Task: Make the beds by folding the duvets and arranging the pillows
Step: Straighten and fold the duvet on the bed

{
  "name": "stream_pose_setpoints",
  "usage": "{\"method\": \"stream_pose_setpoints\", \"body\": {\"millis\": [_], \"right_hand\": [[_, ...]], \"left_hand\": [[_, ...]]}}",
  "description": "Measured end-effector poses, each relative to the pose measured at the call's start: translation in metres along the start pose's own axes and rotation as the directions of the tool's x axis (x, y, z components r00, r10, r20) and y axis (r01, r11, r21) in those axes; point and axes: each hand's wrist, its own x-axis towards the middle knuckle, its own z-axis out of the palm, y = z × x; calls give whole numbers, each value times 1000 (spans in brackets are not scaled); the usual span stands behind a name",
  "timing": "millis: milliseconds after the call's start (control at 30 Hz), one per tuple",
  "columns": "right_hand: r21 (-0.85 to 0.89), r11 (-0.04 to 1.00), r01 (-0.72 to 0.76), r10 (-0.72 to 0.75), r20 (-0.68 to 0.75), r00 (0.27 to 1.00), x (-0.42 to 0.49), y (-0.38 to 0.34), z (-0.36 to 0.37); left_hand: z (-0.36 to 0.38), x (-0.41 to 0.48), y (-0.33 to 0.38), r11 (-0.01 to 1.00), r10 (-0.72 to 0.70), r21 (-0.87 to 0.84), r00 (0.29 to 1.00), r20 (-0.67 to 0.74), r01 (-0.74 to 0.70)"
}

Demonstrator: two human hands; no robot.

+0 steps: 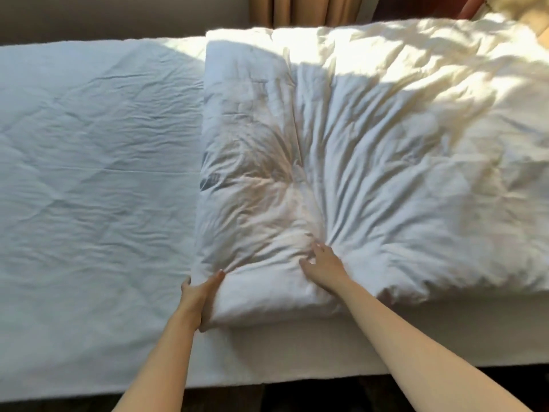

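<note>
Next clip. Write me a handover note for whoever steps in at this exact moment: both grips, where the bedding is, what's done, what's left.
Left grip: holds the duvet's near left corner, thumb on top.
Right grip: on top of the duvet near its front edge; pressing or pinching, cannot tell.
Duvet: lies rumpled on the bed's right part; sheet bare on the left.
Done: duvet folded over to there.
Left: finish folding, smooth it, arrange pillows; none in view.

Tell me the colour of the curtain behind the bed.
The pleated fabric curtain is tan, golden brown; the head view shows it, at the top edge.
</note>
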Motion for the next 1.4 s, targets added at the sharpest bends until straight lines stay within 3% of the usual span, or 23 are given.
{"method": "stream_pose_setpoints", "body": {"millis": [67,233,367,467,600,700,900,1033,1133,1267,1333,1400], "right_hand": [[276,961,12,-26,45,999,-26,-34,-5],[397,917,25,-28,2,1000,-72,-121,-31],[128,990,-58,54,33,998,-80,-163,-61],[12,987,-159,160,-32,987,-81,-160,-90],[-75,994,-77,68,-114,991,-86,-137,-124],[-62,998,-11,4,-113,994,-82,-108,-173],[49,998,32,-22,-197,980,-82,-5,-323],[84,996,33,-9,-275,962,-99,111,-451],[262,951,-162,241,-306,921,-106,239,-539],[546,787,-288,523,-343,780,-102,397,-598],[607,690,-394,656,-292,697,-93,453,-579],[643,604,-470,746,-250,617,-78,499,-536]], "left_hand": [[0,-24,12,997,62,-35,998,21,-62],[13,-115,48,960,279,-39,951,137,-276],[33,-172,71,874,436,82,847,305,-479],[44,-201,84,846,393,183,817,422,-501],[56,-213,107,790,309,265,733,607,-552],[75,-221,134,777,303,272,716,629,-568],[154,-236,190,795,459,211,791,404,-569],[258,-253,228,733,583,167,735,347,-660],[352,-265,253,655,651,175,666,364,-735],[488,-267,276,421,712,334,535,455,-843],[547,-266,275,253,698,438,477,534,-862],[593,-265,262,125,589,508,476,653,-852]]}}
